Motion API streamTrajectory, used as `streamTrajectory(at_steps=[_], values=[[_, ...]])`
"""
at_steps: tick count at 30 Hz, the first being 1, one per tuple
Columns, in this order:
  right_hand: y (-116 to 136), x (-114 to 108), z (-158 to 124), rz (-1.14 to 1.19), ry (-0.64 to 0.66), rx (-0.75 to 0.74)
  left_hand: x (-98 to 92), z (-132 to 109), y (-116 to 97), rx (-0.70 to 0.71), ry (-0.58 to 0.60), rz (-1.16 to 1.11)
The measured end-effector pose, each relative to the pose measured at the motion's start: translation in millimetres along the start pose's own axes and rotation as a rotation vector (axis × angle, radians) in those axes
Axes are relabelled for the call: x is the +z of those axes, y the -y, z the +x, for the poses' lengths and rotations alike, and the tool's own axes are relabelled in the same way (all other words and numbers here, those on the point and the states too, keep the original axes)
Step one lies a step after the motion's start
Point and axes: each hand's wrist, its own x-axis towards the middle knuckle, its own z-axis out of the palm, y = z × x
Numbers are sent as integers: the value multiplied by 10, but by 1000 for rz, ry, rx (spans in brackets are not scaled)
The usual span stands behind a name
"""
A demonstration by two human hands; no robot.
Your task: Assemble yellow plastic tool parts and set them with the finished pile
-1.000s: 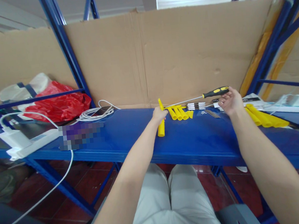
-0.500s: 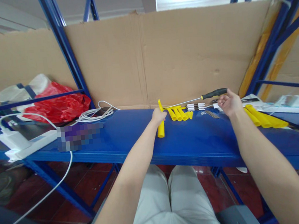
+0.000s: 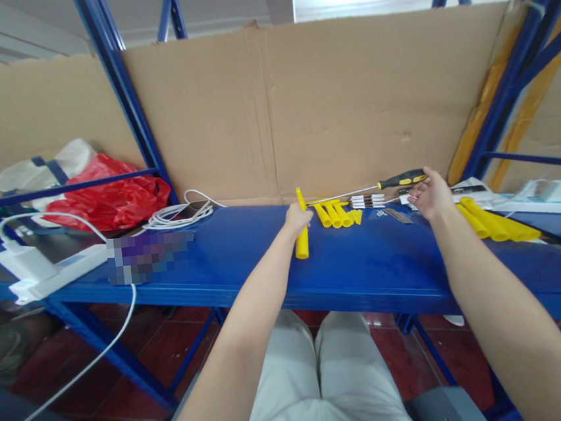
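My left hand (image 3: 298, 218) is closed around a yellow plastic handle (image 3: 302, 244), round at its near end and narrowing to a thin tip above my fingers. My right hand (image 3: 430, 195) pinches the end of a long screwdriver's black and yellow grip (image 3: 401, 179). The screwdriver's metal shaft (image 3: 343, 195) runs left, its tip meeting the yellow handle beside my left thumb; the exact contact is too small to make out. Several more yellow handles (image 3: 334, 216) lie just right of my left hand, with small white-and-dark pieces (image 3: 367, 201) behind them.
Flat metal strips (image 3: 398, 216) and tiny screw-like bits (image 3: 381, 213) lie on the blue shelf (image 3: 245, 253). More yellow tubes (image 3: 497, 223) are by my right forearm. At left are a white cable coil (image 3: 176, 215), a power strip (image 3: 63, 271) and a red bag (image 3: 110, 190). Cardboard (image 3: 339, 99) stands behind.
The screwdriver has turned about its length: its grip now shows yellow patches where it looked black. My right fingers have shifted slightly on it. My left hand and the yellow handle stay put.
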Motion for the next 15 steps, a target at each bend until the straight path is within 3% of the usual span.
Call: streamTrajectory(at_steps=[15], values=[[-72, -65, 142, 5, -12, -19, 0, -2, 4, 10, -8, 3]])
